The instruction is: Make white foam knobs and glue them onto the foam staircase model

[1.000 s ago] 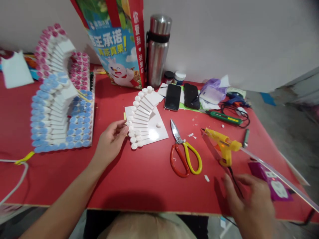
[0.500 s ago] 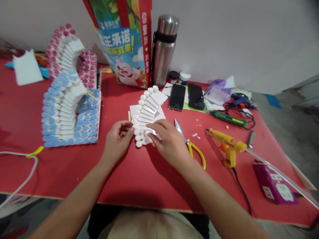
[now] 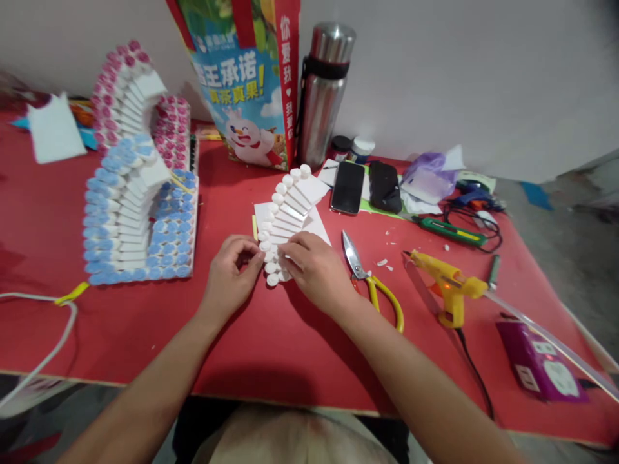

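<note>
A small white curved staircase model [image 3: 289, 219] stands on the red table, with fanned steps and short white rolls [image 3: 273, 207] along its left side. It sits partly over a white sheet [image 3: 316, 225]. My left hand [image 3: 235, 270] is closed at its left edge, thumb and curled forefinger pressed against the lower rolls. From the right, my right hand [image 3: 316, 267] reaches over the lower steps, fingers drawn together at the rolls. Its fingertips are partly hidden, so what they pinch cannot be made out. Yellow-handled scissors [image 3: 372, 280] lie beside my right hand.
Blue [image 3: 133, 219] and pink [image 3: 123, 90] staircase models stand at left. A paper bag [image 3: 242, 90] and steel flask [image 3: 326, 96] are behind. Rightward lie a phone [image 3: 347, 187], a black case [image 3: 385, 187], a yellow glue gun [image 3: 449, 283] and a purple box [image 3: 541, 364].
My right hand has moved slightly left and its spread fingers have come together at the lower rolls. My left hand stays at the model's edge. The view has shifted a little.
</note>
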`<state>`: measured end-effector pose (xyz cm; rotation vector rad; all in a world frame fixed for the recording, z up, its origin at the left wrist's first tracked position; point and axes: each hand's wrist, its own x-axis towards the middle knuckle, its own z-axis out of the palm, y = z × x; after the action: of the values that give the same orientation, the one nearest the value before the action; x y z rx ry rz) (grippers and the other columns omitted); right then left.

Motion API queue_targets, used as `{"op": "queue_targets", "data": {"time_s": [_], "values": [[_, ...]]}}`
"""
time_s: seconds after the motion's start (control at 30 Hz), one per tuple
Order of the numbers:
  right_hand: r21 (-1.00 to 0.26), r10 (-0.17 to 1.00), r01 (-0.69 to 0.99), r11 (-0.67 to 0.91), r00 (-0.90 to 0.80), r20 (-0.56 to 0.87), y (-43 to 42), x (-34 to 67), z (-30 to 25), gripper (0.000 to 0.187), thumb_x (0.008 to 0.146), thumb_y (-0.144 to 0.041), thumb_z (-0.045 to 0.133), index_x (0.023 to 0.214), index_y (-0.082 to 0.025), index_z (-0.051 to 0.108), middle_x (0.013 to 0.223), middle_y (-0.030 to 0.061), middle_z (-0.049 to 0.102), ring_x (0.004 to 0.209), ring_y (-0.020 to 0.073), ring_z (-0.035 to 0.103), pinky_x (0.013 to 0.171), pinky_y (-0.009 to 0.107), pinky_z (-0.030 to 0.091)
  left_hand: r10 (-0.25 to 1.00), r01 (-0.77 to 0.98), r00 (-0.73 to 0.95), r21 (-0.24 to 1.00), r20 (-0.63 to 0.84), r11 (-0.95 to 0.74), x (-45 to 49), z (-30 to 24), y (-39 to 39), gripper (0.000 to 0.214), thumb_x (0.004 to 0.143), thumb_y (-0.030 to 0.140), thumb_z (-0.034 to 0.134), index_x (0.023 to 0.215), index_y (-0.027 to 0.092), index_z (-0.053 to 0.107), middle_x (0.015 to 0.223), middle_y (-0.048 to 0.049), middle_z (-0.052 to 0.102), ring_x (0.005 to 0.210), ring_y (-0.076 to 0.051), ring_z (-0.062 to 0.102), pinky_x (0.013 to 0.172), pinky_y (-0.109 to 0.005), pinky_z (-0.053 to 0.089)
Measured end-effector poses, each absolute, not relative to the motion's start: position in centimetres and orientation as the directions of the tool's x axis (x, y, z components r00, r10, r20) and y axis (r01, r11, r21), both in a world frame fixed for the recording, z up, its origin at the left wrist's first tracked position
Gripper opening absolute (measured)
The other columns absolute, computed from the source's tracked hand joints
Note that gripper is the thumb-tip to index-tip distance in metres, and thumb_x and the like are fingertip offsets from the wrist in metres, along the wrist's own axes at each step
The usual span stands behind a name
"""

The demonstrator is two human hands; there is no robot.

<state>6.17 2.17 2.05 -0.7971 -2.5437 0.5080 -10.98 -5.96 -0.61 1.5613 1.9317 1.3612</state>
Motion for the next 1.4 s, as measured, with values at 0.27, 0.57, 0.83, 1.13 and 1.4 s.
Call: {"op": "queue_targets", "data": {"time_s": [0.27,0.57,0.83,1.13,1.4], "values": [[-0.321,0.539,0.463,0.827,-0.816,0.211,2.6,6.0,1.9,0.025,0.104,-0.017,0.048,0.102,-0.012,0.073,0.1,0.0139,0.066,0.091,0.0236,0.056,0.082,0.035,0.042,0.884,0.584,-0.357,0.811,0.303,-0.043,-11.1,-0.6,-5.9,0.009,0.091,0.022,0.063,0.082,0.018,0.062,0.098,-0.0062,0.065,0.089,-0.017,0.062,0.078,-0.03,0.05],[-0.447,0.573,0.451,0.772,-0.798,0.186,2.8,6.1,2.5,0.02,0.102,-0.019,0.053,0.113,-0.011,0.068,0.106,0.0144,0.067,0.095,0.0237,0.059,0.083,0.034,0.045,0.881,0.58,-0.357,0.813,0.309,-0.05,-11.1,-0.8,-5.9,0.009,0.091,0.022,0.064,0.083,0.018,0.063,0.097,-0.0055,0.065,0.089,-0.017,0.062,0.078,-0.03,0.05],[-0.45,0.571,0.458,0.767,-0.806,0.153,2.8,5.9,2.7,0.021,0.102,-0.015,0.049,0.108,-0.009,0.069,0.105,0.0153,0.067,0.094,0.0235,0.06,0.083,0.033,0.045,0.883,0.575,-0.359,0.817,0.302,-0.046,-11.1,-0.8,-5.9,0.009,0.091,0.023,0.065,0.083,0.019,0.063,0.098,-0.0051,0.065,0.09,-0.018,0.062,0.078,-0.031,0.05],[-0.447,0.567,0.453,0.771,-0.808,0.159,2.9,5.8,2.4,0.021,0.1,-0.011,0.048,0.106,-0.014,0.068,0.103,0.0134,0.066,0.092,0.0216,0.058,0.081,0.032,0.041,0.884,0.563,-0.361,0.825,0.297,-0.047,-11.1,-0.8,-5.9,0.009,0.09,0.023,0.065,0.083,0.019,0.063,0.098,-0.005,0.064,0.089,-0.017,0.062,0.079,-0.03,0.05],[-0.453,0.577,0.452,0.768,-0.795,0.185,3.1,6.9,3.2,0.034,0.1,-0.009,0.042,0.122,-0.01,0.068,0.111,0.0167,0.069,0.099,0.0243,0.062,0.086,0.034,0.047,0.877,0.543,-0.378,0.838,0.299,-0.052,-11.0,-0.6,-6.0,0.01,0.09,0.025,0.065,0.083,0.02,0.063,0.097,-0.0047,0.065,0.089,-0.017,0.063,0.077,-0.03,0.051]]}}
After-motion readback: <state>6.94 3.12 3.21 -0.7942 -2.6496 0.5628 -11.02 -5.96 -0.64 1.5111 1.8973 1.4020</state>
